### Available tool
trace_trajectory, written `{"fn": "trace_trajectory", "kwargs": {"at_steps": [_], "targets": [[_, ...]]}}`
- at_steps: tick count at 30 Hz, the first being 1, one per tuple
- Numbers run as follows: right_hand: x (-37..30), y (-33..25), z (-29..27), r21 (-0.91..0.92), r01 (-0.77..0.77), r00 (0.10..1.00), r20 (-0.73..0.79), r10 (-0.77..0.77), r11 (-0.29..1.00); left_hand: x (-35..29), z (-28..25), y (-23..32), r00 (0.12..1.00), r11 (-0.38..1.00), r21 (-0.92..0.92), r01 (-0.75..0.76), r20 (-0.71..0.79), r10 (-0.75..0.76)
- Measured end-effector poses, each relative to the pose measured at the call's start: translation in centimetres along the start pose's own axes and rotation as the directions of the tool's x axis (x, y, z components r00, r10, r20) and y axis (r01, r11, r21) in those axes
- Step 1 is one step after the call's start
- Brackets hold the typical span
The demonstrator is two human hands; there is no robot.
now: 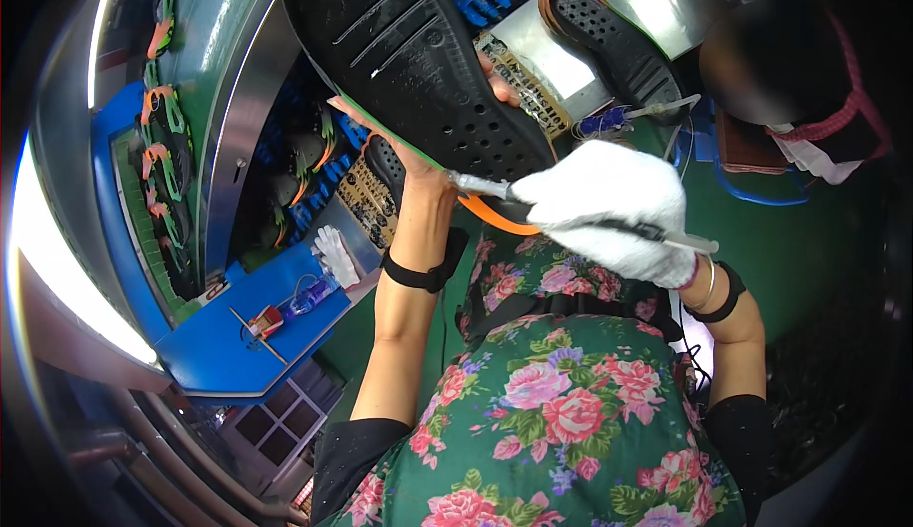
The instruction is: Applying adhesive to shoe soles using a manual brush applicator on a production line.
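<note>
A large black shoe sole [418, 70] with slots and round holes is tilted up in front of me, a thin green line along its edge. My bare left hand [416, 159] grips it from behind, fingertips curling over the far side and the palm mostly hidden. My right hand [609, 208], in a white glove, is closed round a slim hand tool [483, 185] with a silvery front end and a dark handle. That front end is at the sole's near edge, close to my left wrist; whether it touches I cannot tell. An orange strip [499, 218] shows below the sole.
Another black sole [613, 47] with an orange rim lies on a metal surface beyond. At left, a blue table [257, 337] bears white gloves [335, 253] and a blue bottle. Shoe parts [162, 156] line a green belt. Another person [770, 61] sits at the far right.
</note>
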State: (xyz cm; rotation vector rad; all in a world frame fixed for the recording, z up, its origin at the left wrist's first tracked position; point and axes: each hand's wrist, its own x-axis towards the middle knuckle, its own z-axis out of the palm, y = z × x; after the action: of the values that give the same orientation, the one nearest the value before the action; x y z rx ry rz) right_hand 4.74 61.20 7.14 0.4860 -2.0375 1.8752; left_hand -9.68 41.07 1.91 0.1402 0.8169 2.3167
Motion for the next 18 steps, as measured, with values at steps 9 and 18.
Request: {"fn": "trace_trajectory", "kwargs": {"at_steps": [9, 18], "targets": [[-0.9, 0.1, -0.3, 0.05, -0.069, 0.997, 0.024, 0.067, 0.996, 0.1, 0.1, 0.2, 0.985, 0.998, -0.016, -0.062, 0.161, 0.064], [-1.2, -0.3, -0.7, 0.061, -0.059, 0.998, 0.042, 0.057, 0.996, 0.7, 1.2, 0.0, 0.96, 0.995, -0.088, -0.052, 0.27, 0.074]]}}
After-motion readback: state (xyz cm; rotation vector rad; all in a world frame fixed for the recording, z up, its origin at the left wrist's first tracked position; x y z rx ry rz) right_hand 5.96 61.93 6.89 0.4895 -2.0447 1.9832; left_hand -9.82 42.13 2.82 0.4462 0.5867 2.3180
